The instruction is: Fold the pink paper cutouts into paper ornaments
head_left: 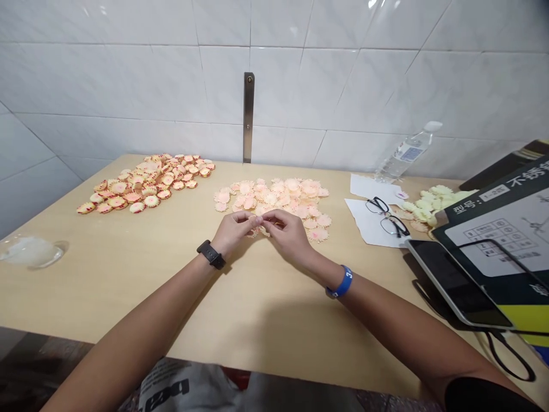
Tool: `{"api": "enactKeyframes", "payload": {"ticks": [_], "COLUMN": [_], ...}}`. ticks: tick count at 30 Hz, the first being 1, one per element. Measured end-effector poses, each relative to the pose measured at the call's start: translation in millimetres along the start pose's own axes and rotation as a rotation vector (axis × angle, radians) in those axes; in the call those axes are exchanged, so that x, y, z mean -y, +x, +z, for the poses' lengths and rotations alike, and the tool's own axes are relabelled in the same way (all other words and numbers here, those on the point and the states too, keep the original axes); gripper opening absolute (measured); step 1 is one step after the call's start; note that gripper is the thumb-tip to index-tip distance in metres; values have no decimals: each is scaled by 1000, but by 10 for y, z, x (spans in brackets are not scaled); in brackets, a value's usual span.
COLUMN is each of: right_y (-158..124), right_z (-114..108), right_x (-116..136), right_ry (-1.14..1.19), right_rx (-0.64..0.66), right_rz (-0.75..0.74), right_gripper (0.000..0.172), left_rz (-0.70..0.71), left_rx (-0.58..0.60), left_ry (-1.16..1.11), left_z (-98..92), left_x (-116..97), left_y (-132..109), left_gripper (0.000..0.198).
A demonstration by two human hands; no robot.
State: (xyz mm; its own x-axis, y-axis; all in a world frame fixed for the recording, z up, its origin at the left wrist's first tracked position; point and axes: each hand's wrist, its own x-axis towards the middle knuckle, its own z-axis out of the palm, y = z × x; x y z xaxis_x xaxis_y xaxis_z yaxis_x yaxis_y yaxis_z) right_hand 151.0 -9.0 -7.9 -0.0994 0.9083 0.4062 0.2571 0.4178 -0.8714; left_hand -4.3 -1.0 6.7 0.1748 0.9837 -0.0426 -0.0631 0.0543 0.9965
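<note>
My left hand [234, 230] and my right hand [288, 230] meet at the middle of the wooden table [257, 309], fingertips pinched together on a small pale pink flower-shaped piece [259, 225]. Just beyond them lies a loose heap of pale pink flower pieces [278, 197]. My left wrist wears a black watch [211, 254]; on my right wrist is a blue band [342, 283].
A heap of red-and-yellow flower pieces [146, 183] lies at the back left. At the right are glasses [387, 216] on white paper, pale yellow flower pieces [426, 206], a plastic bottle [405, 153], a tablet [454, 283] and a printed box [506, 229]. A clear bag [28, 252] sits at the left edge.
</note>
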Motion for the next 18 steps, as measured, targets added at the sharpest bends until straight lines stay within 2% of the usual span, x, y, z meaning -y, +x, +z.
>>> {"api": "enactKeyframes", "payload": {"ticks": [2,7,11,15,18], "right_y": [16,42,39,19,-1], "right_z": [-22,-65,-65,-50,-41], "right_x": [-13,-22,-9,5,7], "right_ry": [15,15,-28,-23,-27], "right_rx": [-23,-62,-46,-1,-39], "right_rz": [22,73,69,57,56], "right_gripper": [14,14,18,20,18], "left_rz": [-11,-70,17,78,59], "left_rx": [25,4,44,-33,-84], "left_ry": [-50,-213,-19,114,105], "left_z": [-2,-16,-11,0,-9], "left_x": [-8,-29,-56,-67,-61], "left_y": [0,2,-20,-25,-14], "left_gripper": [53,53,42,34,33]}}
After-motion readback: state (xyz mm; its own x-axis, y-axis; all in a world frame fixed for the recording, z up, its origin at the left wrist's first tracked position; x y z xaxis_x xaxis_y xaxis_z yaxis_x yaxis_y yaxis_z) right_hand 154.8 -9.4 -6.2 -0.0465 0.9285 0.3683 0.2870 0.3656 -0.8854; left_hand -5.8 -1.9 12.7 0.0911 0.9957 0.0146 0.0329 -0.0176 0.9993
